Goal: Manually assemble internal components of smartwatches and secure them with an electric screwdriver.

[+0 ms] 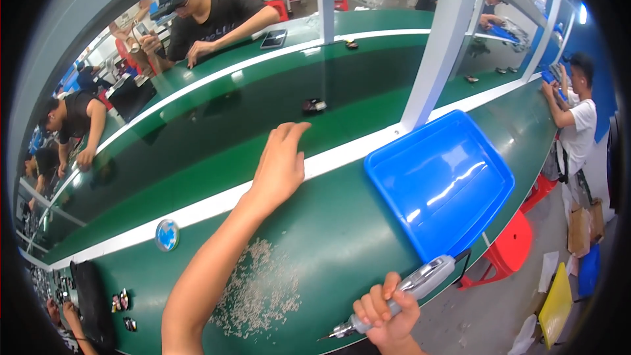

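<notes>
My left hand (279, 164) reaches over the white rail (342, 156) at the belt's edge. It is open, with its fingers stretched out and nothing in them. Just beyond its fingertips, a small dark part with a pale patch (314, 105) lies on the green conveyor belt (217, 125). Low in the view, my right hand (388, 312) is wrapped round a grey electric screwdriver (424, 277), whose bit points to the left. Under and beside my left forearm, many small pale screws or similar bits (259, 286) are scattered on the green table (328, 243).
A blue plastic tray (440, 184) lies right of my hands. A round container (167, 235) with blue contents stands by the rail, and small dark parts (121, 300) lie at left. White posts (447, 39) rise beside the belt. Several people work around it; red stools (506, 246) stand at right.
</notes>
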{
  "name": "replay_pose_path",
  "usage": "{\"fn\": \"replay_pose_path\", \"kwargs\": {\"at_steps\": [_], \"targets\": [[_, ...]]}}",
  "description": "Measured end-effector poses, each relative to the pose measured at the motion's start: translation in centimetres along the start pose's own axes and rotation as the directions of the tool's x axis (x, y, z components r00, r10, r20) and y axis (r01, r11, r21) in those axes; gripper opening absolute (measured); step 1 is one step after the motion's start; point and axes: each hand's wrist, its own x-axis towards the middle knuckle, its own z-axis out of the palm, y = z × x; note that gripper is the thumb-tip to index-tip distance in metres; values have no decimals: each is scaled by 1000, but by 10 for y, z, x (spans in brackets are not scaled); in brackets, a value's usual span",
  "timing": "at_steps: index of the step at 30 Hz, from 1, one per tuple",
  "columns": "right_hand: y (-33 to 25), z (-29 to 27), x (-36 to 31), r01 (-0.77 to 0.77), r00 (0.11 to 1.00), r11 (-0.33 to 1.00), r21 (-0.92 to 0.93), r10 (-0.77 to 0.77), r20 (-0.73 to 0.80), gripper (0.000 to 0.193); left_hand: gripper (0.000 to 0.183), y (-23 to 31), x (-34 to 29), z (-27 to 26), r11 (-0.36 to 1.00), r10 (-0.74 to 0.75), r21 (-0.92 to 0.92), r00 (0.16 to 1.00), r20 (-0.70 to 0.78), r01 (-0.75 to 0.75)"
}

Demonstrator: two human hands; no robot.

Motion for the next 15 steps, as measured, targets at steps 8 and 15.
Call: {"fn": "replay_pose_path", "kwargs": {"at_steps": [8,15], "targets": [[6,6,-4,3,997,997,73,3,-72,17,51,-49,80,60,935,-264,225,961,-83,276],[7,8,-1,-4,999,997,74,7,-43,15,36,-81,92,58,941,-23,338,999,32,11]]}}
